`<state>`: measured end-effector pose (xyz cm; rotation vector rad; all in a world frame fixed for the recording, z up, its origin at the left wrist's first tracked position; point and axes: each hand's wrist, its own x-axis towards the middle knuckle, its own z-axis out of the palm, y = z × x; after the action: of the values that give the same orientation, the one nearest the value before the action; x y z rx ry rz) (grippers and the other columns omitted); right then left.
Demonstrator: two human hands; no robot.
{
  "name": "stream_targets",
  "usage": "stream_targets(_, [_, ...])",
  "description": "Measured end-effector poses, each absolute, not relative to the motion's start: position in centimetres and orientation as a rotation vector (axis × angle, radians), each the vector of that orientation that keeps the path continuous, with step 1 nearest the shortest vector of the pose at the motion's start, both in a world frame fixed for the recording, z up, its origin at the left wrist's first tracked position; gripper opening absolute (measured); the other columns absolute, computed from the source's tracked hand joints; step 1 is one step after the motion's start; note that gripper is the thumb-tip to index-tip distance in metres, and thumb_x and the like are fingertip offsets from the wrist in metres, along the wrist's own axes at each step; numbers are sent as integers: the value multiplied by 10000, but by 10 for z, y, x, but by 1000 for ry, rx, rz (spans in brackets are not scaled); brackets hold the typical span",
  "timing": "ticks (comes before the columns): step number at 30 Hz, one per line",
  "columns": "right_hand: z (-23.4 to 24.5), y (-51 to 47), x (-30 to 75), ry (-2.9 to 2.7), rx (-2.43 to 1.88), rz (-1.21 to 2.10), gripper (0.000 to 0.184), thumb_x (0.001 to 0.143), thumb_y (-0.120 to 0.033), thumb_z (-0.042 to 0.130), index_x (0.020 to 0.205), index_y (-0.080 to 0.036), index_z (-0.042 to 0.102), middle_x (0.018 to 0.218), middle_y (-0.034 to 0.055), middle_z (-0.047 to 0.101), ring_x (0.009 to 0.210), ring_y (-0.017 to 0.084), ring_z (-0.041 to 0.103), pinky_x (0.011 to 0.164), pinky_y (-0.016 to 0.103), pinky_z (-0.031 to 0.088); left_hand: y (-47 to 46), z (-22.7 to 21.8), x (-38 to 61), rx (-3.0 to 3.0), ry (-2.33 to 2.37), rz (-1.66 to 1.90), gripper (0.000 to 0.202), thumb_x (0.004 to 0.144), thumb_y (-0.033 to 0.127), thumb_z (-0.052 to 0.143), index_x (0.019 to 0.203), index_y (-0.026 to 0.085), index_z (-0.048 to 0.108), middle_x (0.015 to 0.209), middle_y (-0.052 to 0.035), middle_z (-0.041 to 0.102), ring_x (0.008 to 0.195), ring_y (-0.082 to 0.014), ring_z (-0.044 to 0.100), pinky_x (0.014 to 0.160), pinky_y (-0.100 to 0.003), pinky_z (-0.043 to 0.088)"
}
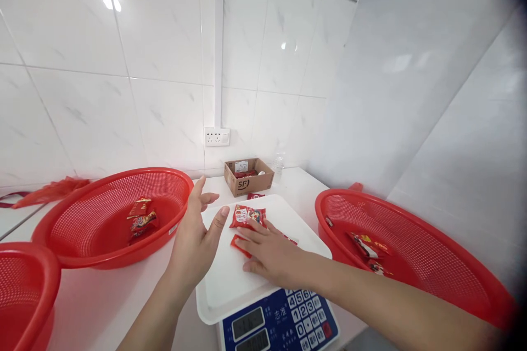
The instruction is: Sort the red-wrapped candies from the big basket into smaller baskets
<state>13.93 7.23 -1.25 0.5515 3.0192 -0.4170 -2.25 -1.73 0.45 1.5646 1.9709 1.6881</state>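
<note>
Quickly: red snack packets point(247, 216) are laid on the white scale tray point(224, 279), pressed flat under the open right hand point(274, 252); the left hand point(193, 241) is held open just beside them. Packets are judged light, soft, slippery; best pinched by an edge.

Head camera looks forward-down over left hand point(195, 241), right hand point(272, 252).

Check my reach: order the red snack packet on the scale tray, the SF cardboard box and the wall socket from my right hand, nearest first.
1. Red snack packet: on the tray, touching the right hand.
2. SF cardboard box: behind the tray.
3. Wall socket: farthest, above the box.
</note>
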Motion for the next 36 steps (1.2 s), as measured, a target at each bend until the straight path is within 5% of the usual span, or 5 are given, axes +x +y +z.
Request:
stream_targets(7, [-7, 94, 178, 2914, 841, -517, 607, 869, -473, 448, 1419, -308, 252, 1528, 35, 75, 1385, 270, -37, 1104, 504, 69, -11, -2, -23, 1647, 2053, 1449, 634, 870, 521, 413, 1405, 266, 188, 1266, -122, 513, 1112, -285, 517, 821, -428, 442])
stream_targets(13, [-24, 118, 190, 2854, 1044, -616, 605, 910, -486, 316, 1445, -233, 188, 1532, 72, 63, 1391, 225, 2, 1115, 410, 127, -8, -3, -19, 1666, 2040, 1347, 601, 874, 522, 401, 1393, 281, 214, 1281, -102, 510, 1158, -278, 485, 827, -404, 445])
stream_targets(23, [-15, 111, 143, 2940, 882, -599, 744, 809, -714, 276, 1436, -328, 170, 1530, 64, 65, 1382, 309, -36, 1057, 594, -10, -7, -8, -22, 1744, 2044, 1185, 590, 878, 524, 386, 1396, 293, 220, 1328, -92, 474, 1209, -267, 448, 880, -411, 443])
stream_targets(30, [-13, 116, 160, 2986, 822, -647, 663, 849, -598, 389, 1425, -306, 236, 1524, 63, 118, 1386, 299, 5, 1076, 563, 58, 0, -18, -27, 2033, 2038, 942, 497, 888, 451, 367, 1334, 231, 362, 1356, -80, 457, 1270, -234, 391, 1002, -418, 382])
stream_targets(36, [18, 152, 246, 2889, 1482, -649, 605, 917, -439, 352, 1449, -242, 142, 1524, 38, 140, 1383, 184, 127, 1111, 356, 157, 16, -46, -43, 2300, 1975, 873, 487, 841, 480, 399, 1276, 272, 467, 1325, -47, 501, 1257, -292, 407, 1007, -483, 378])
